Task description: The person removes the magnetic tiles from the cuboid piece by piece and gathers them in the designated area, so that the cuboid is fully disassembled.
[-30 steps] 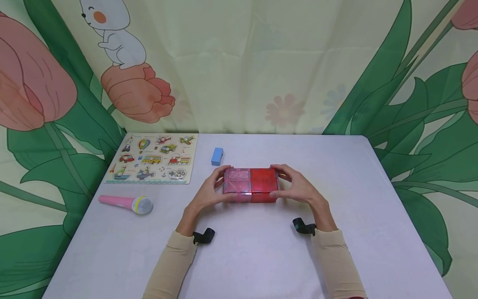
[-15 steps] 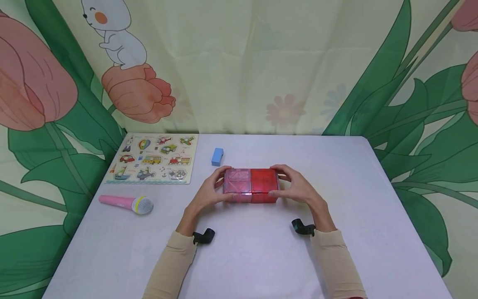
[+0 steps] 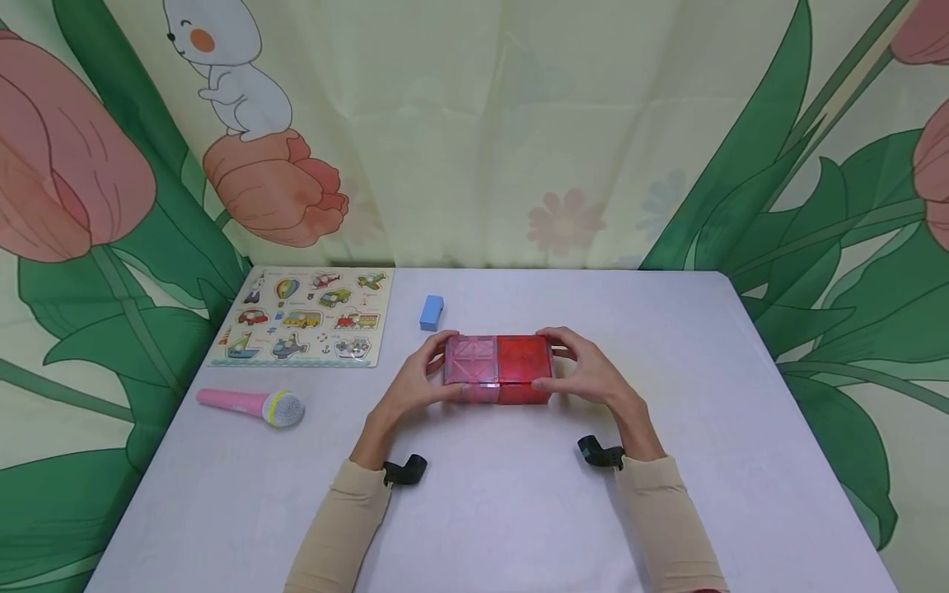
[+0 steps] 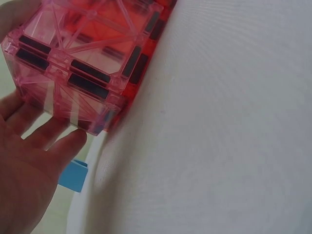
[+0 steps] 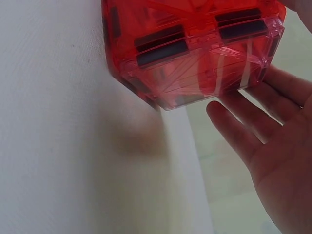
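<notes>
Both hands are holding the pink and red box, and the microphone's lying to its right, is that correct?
The side is wrong: the microphone lies to the left of the box in the head view. The left hand and right hand do hold the box.

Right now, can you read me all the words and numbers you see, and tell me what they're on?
No word, number or brand can be read for sure.
Picture board: tiny marks beside the pictures, too small to read.
Pink microphone: a faint mark on the handle, too blurred to read.
Pink-and-red box: no writing seen.
Blue block: no writing seen.
Backdrop: drawings, no writing seen.
</notes>
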{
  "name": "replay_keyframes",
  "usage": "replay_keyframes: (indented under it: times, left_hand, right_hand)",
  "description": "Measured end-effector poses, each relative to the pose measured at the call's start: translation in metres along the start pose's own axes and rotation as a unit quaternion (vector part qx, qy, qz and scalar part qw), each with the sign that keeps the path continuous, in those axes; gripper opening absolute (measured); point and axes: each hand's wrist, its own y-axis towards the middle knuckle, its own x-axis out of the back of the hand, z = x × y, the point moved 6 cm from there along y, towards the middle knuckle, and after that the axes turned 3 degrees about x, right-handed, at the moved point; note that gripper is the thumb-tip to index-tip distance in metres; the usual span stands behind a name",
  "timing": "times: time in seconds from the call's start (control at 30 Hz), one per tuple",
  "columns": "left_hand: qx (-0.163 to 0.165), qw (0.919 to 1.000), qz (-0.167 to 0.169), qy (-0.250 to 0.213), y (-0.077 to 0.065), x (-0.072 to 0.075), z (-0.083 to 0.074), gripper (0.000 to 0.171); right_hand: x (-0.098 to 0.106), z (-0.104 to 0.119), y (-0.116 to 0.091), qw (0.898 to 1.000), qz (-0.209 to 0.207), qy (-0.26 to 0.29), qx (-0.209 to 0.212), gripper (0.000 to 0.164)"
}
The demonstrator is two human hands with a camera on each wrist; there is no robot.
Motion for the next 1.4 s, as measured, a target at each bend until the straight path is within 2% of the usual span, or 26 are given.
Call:
replay_keyframes:
  times: [0.33, 0.7, 0.93, 1.13, 1.4]
  left_hand:
    - [0.013, 0.9999, -0.003, 0.005, -0.002, 0.0, 0.0, 0.086]
    - [0.016, 0.9998, -0.005, 0.007, -0.002, 0.0, 0.001, 0.086]
    - [0.016, 0.9998, -0.004, 0.01, -0.001, 0.0, 0.002, 0.088]
    - [0.017, 0.9998, -0.001, 0.008, -0.001, 0.0, 0.002, 0.088]
    - [0.017, 0.9998, 0.002, 0.004, -0.002, 0.0, 0.002, 0.088]
  right_hand:
    - [0.002, 0.003, -0.001, 1.0, -0.007, 0.016, 0.021, 0.08]
    - [0.003, 0.008, -0.001, 0.999, -0.012, -0.024, 0.041, 0.083]
    - [0.007, 0.013, -0.001, 0.996, -0.03, -0.049, 0.065, 0.081]
    - [0.008, 0.015, -0.003, 0.995, -0.037, -0.075, 0.058, 0.083]
    - [0.009, 0.017, -0.005, 0.997, -0.029, -0.065, 0.034, 0.086]
